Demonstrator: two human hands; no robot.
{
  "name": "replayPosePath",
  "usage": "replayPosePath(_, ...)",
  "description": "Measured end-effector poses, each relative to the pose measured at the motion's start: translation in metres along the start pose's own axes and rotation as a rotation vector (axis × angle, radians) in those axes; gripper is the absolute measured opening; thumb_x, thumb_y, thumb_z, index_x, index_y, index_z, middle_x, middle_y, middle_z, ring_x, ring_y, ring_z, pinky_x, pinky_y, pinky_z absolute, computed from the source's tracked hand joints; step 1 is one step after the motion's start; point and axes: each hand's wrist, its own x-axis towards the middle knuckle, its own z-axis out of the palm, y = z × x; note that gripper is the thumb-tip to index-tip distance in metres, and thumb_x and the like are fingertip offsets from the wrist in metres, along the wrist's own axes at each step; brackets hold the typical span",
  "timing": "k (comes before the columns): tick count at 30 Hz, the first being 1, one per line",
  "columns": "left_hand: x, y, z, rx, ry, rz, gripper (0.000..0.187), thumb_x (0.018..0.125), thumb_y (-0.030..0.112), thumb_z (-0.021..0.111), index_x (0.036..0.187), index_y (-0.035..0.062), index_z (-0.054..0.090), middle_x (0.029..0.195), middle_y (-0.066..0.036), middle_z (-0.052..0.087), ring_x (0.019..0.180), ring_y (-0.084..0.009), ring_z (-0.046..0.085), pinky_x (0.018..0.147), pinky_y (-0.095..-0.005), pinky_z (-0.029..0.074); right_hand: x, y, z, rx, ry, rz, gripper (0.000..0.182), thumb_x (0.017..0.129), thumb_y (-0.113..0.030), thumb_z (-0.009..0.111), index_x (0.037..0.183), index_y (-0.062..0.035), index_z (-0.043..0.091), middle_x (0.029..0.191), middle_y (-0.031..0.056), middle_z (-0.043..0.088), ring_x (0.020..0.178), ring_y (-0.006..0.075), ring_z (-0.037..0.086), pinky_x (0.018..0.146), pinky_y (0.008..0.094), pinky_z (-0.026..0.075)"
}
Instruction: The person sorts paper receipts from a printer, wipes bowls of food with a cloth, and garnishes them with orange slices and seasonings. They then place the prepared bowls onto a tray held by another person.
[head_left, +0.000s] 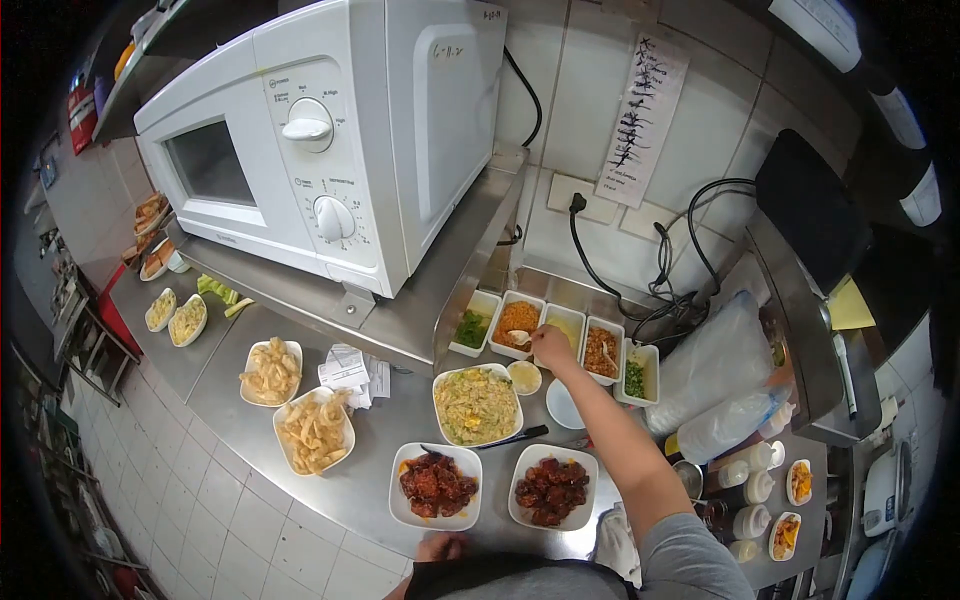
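Note:
My right hand reaches over the row of white containers, its fingers pinched on a white spoon. The spoon's bowl rests at a container of orange crumbly topping. Beside that hand sit a container of pale yellow food and a small cup of pale sauce. My left hand is low at the counter's front edge, fingers curled; whatever they may hold is hidden. Just beyond it stands a square bowl of dark red glazed meat. A second such bowl and a bowl of fried rice are nearby.
A white microwave stands on a raised steel shelf. Bowls of fried pieces and paper slips lie left. A container of chopped greens, a plastic bag and squeeze bottles are right. Black cables hang behind.

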Motion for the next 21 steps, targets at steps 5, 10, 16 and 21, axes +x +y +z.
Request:
replayPosePath(5, 0.001, 0.014, 0.0, 0.006, 0.032, 0.018, 0.011, 0.086, 0.012, 0.049, 0.087, 0.0079, 0.059, 0.069, -0.006, 0.062, 0.066, -0.0169, 0.062, 0.065, -0.0305, 0.048, -0.001, 0.001, 0.001, -0.144, -0.031, -0.121, 0.017, 0.077, -0.014, 0.053, 0.086, -0.0038, 0.065, 0.083, 0.0171, 0.064, 0.081, 0.0328, 0.061, 0.072, 0.0382, 0.048)
replayPosePath(10, 0.001, 0.007, 0.001, -0.004, 0.051, -0.017, 0.013, 0.087, 0.008, 0.05, 0.086, 0.0019, 0.061, 0.068, -0.006, 0.063, 0.067, -0.0138, 0.062, 0.067, -0.0284, 0.049, 0.009, 0.006, 0.006, -0.04, -0.029, -0.023, 0.017, 0.077, -0.014, 0.053, 0.084, -0.004, 0.065, 0.082, 0.0165, 0.064, 0.079, 0.031, 0.062, 0.071, 0.0374, 0.048)
replayPosePath(16, 0.002, 0.003, 0.002, -0.01, 0.029, 0.017, 0.011, 0.087, 0.01, 0.051, 0.086, 0.003, 0.06, 0.068, -0.006, 0.063, 0.066, -0.0144, 0.062, 0.066, -0.0292, 0.049, 0.01, 0.003, -0.004, -0.005, -0.06, 0.038, 0.016, 0.076, -0.014, 0.054, 0.08, -0.0044, 0.066, 0.081, 0.0166, 0.064, 0.079, 0.0304, 0.062, 0.071, 0.0381, 0.048)
replayPosePath(21, 0.002, 0.019, -0.001, 0.027, 0.041, 0.037, 0.008, 0.083, 0.008, 0.051, 0.084, 0.0082, 0.06, 0.066, -0.007, 0.061, 0.066, -0.0172, 0.062, 0.065, -0.0309, 0.048, 0.008, 0.004, -0.007, -0.136, -0.006, -0.105, 0.015, 0.075, -0.012, 0.055, 0.082, -0.0043, 0.065, 0.08, 0.0168, 0.064, 0.076, 0.0317, 0.061, 0.07, 0.0379, 0.047)
